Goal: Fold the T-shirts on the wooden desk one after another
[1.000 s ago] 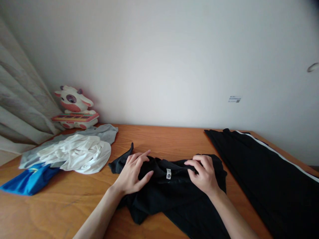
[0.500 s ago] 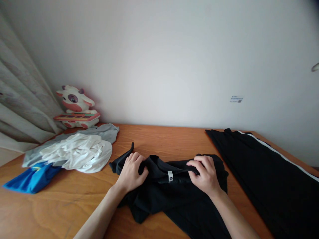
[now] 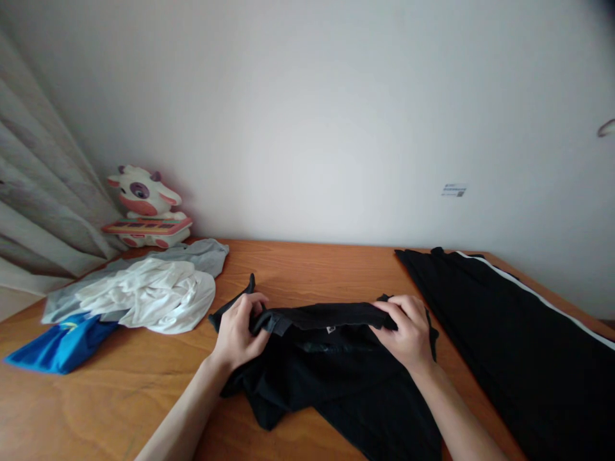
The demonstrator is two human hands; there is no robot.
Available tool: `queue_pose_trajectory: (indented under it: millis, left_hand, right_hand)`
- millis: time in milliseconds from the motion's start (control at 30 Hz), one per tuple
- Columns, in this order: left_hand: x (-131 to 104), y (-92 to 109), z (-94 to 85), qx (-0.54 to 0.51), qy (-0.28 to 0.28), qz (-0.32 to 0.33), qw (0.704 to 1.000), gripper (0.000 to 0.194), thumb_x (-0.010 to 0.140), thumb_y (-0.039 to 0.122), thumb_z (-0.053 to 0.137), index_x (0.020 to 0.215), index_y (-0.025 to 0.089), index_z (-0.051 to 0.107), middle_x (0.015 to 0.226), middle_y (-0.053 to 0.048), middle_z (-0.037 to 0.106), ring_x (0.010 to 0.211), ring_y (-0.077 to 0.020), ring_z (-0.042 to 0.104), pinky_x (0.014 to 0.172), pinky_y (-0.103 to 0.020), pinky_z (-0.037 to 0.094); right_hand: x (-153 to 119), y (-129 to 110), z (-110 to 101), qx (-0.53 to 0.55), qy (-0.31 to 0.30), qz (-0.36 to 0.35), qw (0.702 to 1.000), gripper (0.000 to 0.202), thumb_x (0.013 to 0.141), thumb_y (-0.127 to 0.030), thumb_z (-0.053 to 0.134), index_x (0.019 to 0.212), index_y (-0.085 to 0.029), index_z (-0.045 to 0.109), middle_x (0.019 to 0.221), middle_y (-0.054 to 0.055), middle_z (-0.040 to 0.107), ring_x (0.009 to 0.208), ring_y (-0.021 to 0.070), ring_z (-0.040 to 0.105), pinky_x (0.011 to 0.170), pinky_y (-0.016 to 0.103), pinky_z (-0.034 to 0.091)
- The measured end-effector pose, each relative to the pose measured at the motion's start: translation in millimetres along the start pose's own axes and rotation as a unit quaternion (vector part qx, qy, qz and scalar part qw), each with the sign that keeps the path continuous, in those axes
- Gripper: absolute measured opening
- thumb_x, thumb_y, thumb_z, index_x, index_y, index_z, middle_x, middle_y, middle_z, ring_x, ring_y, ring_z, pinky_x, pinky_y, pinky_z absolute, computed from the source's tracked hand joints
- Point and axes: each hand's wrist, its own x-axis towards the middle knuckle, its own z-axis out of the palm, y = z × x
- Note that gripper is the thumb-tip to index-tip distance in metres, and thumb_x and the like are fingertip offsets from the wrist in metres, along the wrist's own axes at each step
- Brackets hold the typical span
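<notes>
A crumpled black garment [image 3: 331, 378] lies on the table in front of me, its upper edge raised and pulled fairly straight between my hands. My left hand [image 3: 240, 330] grips that edge at its left end, thumb toward me and fingers curled over the cloth. At the other end my right hand [image 3: 406, 330] pinches the same edge. A small white label [image 3: 330, 330] peeks out just under the band, mostly covered. The lower part of the garment spreads toward me in loose folds; whether it is a top or trousers I cannot tell.
Black trousers with a white side stripe [image 3: 480, 320] lie flat at the right. On the left are a white cloth [image 3: 154, 294], a grey cloth [image 3: 211, 253] and a blue cloth [image 3: 62, 349]. Behind them, against the wall, stands a cow-shaped toy keyboard [image 3: 147, 211].
My hands have moved slightly apart, drawing the garment's upper edge straighter. The band now folds over toward me and hides most of the white label.
</notes>
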Motion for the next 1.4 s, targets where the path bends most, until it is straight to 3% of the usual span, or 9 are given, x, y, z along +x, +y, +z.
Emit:
queue_pose_trajectory:
  millis: [167,400,533,733,900,1000,1100,1200,1400]
  left_hand:
    - [7.2,-2.7,-10.8,-0.105,-0.039,-0.017,0.994,0.039,0.094,0.037,0.04,0.057,0.023,0.044,0.061,-0.003,0.052,0.062,-0.0194,0.049,0.062,-0.034,0.043]
    - [9.0,-4.2,-11.8,-0.207,0.025,-0.217,0.954,0.045,0.095,0.052,0.039,0.072,0.021,0.062,0.067,-0.003,0.063,0.066,-0.0203,0.058,0.065,-0.031,0.049]
    - [10.2,0.1,-13.1,-0.154,0.065,-0.253,0.953,0.05,0.095,0.058,0.039,0.072,0.02,0.062,0.066,-0.002,0.062,0.065,-0.0188,0.057,0.063,-0.028,0.048]
    - [12.4,2.1,-17.8,-0.073,-0.168,-0.167,0.969,0.028,0.086,0.047,0.06,0.088,0.022,0.072,0.084,-0.003,0.074,0.078,-0.0239,0.068,0.071,-0.028,0.05]
    - [15.1,-1.4,-21.1,-0.162,-0.276,-0.224,0.921,0.022,0.079,0.031,0.052,0.082,0.022,0.072,0.076,-0.001,0.071,0.071,-0.0218,0.066,0.061,-0.027,0.049]
    - [17.0,-4.6,-20.6,-0.19,-0.191,-0.235,0.934,0.017,0.076,0.03,0.053,0.077,0.021,0.068,0.068,0.0,0.065,0.064,-0.0191,0.061,0.058,-0.027,0.048]
    - [17.5,-7.9,-16.8,-0.121,-0.002,-0.178,0.977,0.015,0.078,0.032,0.058,0.069,0.022,0.064,0.075,-0.002,0.064,0.075,-0.0204,0.062,0.072,-0.031,0.051]
    - [15.1,-12.1,-14.1,-0.042,0.153,-0.178,0.971,0.012,0.08,0.029,0.056,0.073,0.023,0.063,0.078,-0.002,0.061,0.081,-0.0208,0.061,0.08,-0.034,0.05]
    - [9.3,-19.7,-19.2,0.04,0.227,-0.205,0.951,0.01,0.075,0.026,0.061,0.078,0.024,0.052,0.074,0.002,0.055,0.07,-0.0187,0.054,0.067,-0.031,0.045]
  right_hand:
    - [2.2,2.8,0.0,0.119,-0.01,0.087,0.989,0.013,0.089,-0.024,0.062,0.077,-0.023,0.057,0.086,0.005,0.065,0.082,0.0216,0.062,0.077,0.035,0.048]
    - [6.1,0.1,-4.7,0.248,-0.002,0.241,0.938,0.036,0.098,-0.037,0.052,0.065,-0.023,0.049,0.061,-0.002,0.048,0.057,0.0139,0.047,0.056,0.028,0.04]
    - [2.8,1.2,-6.3,0.222,-0.021,0.232,0.947,0.038,0.098,-0.036,0.052,0.063,-0.025,0.043,0.056,-0.005,0.04,0.051,0.0119,0.039,0.051,0.027,0.034]
    - [4.6,13.1,-13.9,0.111,-0.12,0.041,0.986,0.017,0.088,-0.031,0.056,0.072,-0.024,0.052,0.067,0.0,0.059,0.064,0.0176,0.054,0.066,0.033,0.04]
    - [-0.3,30.5,-19.2,0.173,-0.197,0.059,0.963,0.01,0.078,-0.024,0.047,0.087,-0.024,0.05,0.106,0.009,0.067,0.092,0.025,0.061,0.081,0.041,0.046]
    - [-4.8,34.6,-19.1,0.19,-0.258,0.073,0.944,0.028,0.072,-0.017,0.044,0.098,-0.024,0.053,0.104,0.006,0.068,0.098,0.0249,0.063,0.085,0.041,0.047]
    - [-6.9,34.9,-16.2,0.168,-0.263,0.067,0.948,0.043,0.071,-0.018,0.047,0.113,-0.023,0.056,0.101,0.005,0.067,0.096,0.0245,0.064,0.084,0.04,0.048]
    - [-8.3,35.5,-10.4,0.102,-0.227,0.063,0.966,0.034,0.075,-0.018,0.052,0.107,-0.023,0.063,0.093,0.004,0.065,0.088,0.0234,0.063,0.081,0.038,0.049]
    - [-7.5,40.6,-6.8,-0.024,-0.043,0.067,0.997,0.029,0.087,-0.014,0.056,0.109,-0.026,0.071,0.094,0.007,0.061,0.088,0.0245,0.06,0.085,0.041,0.047]
